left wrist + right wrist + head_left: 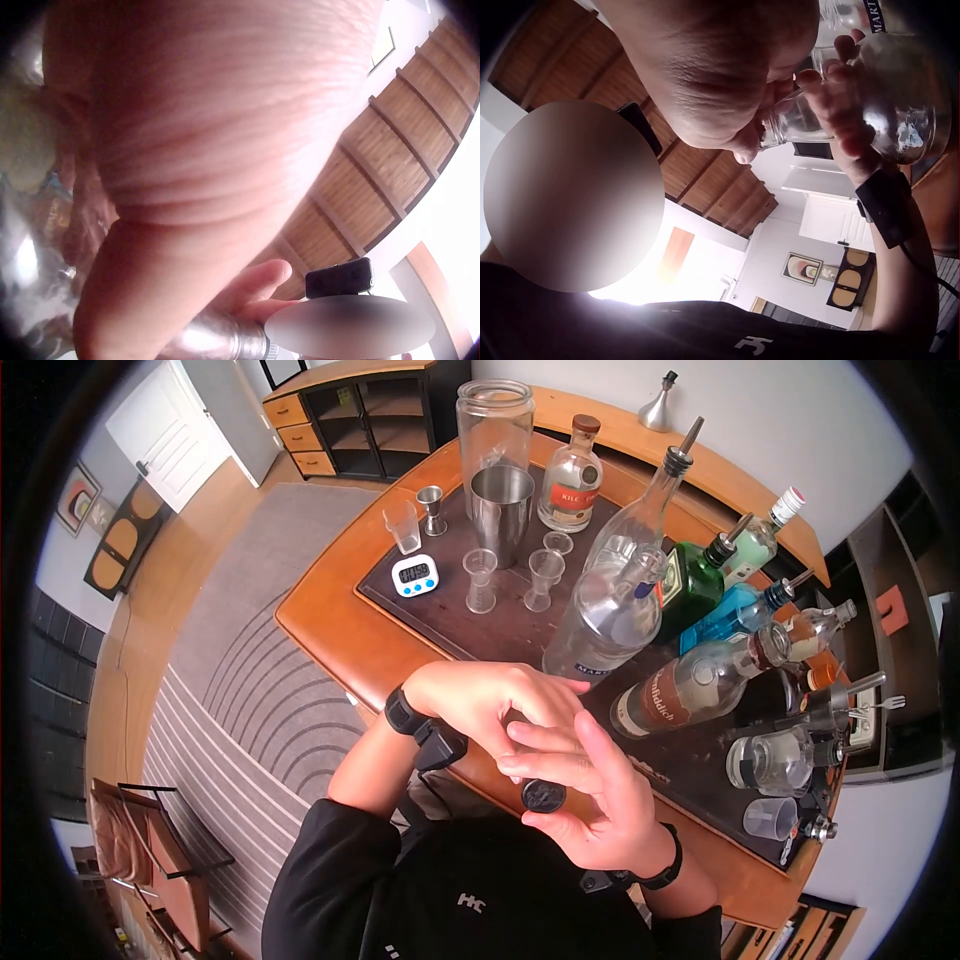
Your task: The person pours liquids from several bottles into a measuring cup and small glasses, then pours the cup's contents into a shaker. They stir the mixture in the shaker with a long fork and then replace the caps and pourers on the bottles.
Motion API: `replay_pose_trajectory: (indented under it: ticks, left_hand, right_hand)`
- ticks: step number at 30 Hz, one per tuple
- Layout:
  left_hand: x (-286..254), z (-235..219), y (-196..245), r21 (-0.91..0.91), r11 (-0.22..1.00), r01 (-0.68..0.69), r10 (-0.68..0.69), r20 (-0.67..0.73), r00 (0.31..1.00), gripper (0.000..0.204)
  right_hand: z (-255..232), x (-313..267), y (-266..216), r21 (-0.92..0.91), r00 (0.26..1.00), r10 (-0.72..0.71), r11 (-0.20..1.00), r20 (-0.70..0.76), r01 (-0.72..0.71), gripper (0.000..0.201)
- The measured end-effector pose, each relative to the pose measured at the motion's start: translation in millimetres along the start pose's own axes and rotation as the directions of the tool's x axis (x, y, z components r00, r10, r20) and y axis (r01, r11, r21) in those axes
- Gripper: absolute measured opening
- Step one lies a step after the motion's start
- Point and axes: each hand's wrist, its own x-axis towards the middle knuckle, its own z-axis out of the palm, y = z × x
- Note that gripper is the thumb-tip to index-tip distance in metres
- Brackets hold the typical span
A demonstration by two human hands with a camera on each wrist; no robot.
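Observation:
A clear glass bottle (pixel 907 94) shows in the right wrist view, its neck toward my right hand. My left hand (pixel 490 698) grips around this neck, the left fingers wrapped on the glass. In the head view that bottle is mostly hidden below my hands. A round black cap (pixel 543 796) shows there between the thumb and fingers of my right hand (pixel 615 810), which pinches it. Some right fingers stretch up beside the left fingertips. Beyond the hands stands a large clear bottle (pixel 605 615) with a dark label.
Several bottles crowd the right side, among them a green bottle (pixel 695 585) and a blue bottle (pixel 725 623). A steel shaker tin (pixel 502 510), small measuring cups (pixel 480 580), a jigger (pixel 430 510) and a white timer (pixel 415 575) stand farther back on the dark mat (pixel 450 615).

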Motion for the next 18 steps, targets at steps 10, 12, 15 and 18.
replay_pose_trajectory:
  ticks: [10,12,15,18]
  left_hand:
    - [0.6,0.4,-1.3,-0.023,1.0,0.002,-0.002,-0.005,1.0,0.028]
    - [2.5,-1.1,2.6,-0.027,1.0,0.002,-0.002,-0.001,1.0,0.028]
    - [3.7,-1.2,5.0,-0.034,0.999,0.006,-0.006,0.002,1.0,0.029]
    - [0.4,0.2,-2.9,-0.028,1.0,0.005,-0.005,-0.004,1.0,0.031]
  right_hand:
    - [0.3,-0.2,0.6,0.0,1.0,-0.004,1.0,0.007,0.004,0.096]
    - [2.6,-1.5,1.0,0.073,0.999,0.013,0.997,-0.038,-0.01,0.095]
    - [2.3,-1.5,0.5,0.066,0.999,0.018,0.998,-0.042,-0.015,0.095]
    - [3.2,-1.8,0.2,0.077,0.999,0.016,0.997,-0.044,-0.013,0.093]
